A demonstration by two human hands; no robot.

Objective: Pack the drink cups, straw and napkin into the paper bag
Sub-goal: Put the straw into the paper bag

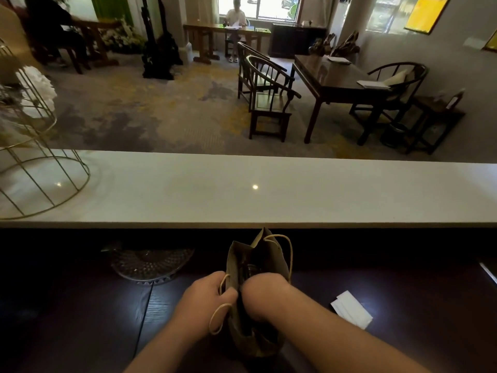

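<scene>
Head view: left hand (208, 294) pinched the paper bag (256, 265) rim; right hand (262, 290) reached inside, grip hidden; napkin (351, 309) lay apart.

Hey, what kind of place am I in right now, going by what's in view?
Probably a teahouse or hotel lounge service counter. A long white counter top faces a carpeted room with dark wooden tables and round-backed chairs, and both hands are at a paper bag on the dark work surface behind it.

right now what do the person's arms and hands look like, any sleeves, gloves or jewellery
Both forearms are bare as far as the frame shows, with no sleeves in view. The left hand and right hand wear no gloves, and no watch, bracelet or ring is visible.
</scene>
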